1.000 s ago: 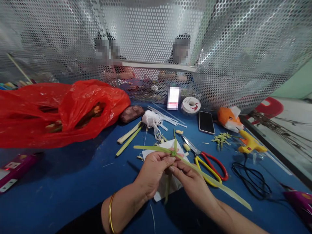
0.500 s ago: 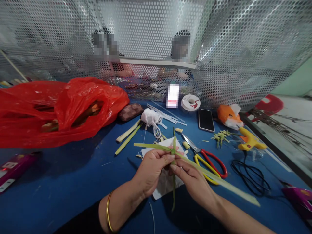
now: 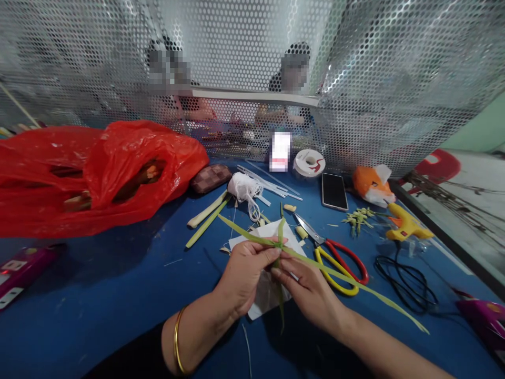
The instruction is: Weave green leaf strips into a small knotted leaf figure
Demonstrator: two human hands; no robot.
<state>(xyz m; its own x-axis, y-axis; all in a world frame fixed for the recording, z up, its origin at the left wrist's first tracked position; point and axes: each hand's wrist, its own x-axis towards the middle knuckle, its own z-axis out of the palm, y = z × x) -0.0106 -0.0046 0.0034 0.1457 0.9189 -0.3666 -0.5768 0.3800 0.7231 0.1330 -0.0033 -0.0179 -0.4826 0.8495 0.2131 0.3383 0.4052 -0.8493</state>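
Green leaf strips (image 3: 335, 272) cross at a small knot between my hands, one long end reaching out to the right, others pointing left, up and down. My left hand (image 3: 246, 268) is closed, pinching the strips just left of the knot with thumb and fingers. From the right, my right hand (image 3: 302, 279) is closed on the strips just below the knot. A white paper sheet (image 3: 268, 305) lies on the blue table under both hands. Scissors (image 3: 329, 255) with red and yellow handles rest right of my right hand. Some fingertips are hidden behind the leaf.
Left stands a red plastic bag (image 3: 158, 158). Behind my hands lie cut stalks (image 3: 207, 223), white string (image 3: 246, 189), a checkered pouch (image 3: 211, 178), a ribbon spool (image 3: 309, 163) and a phone (image 3: 334, 191). A yellow glue gun (image 3: 408, 223) is at right. Two people sit behind the perforated screen (image 3: 236, 47).
The strip's right end has turned edge-on and drooped slightly, while its left end has tilted upward. Both hands keep hold at nearly the same place.
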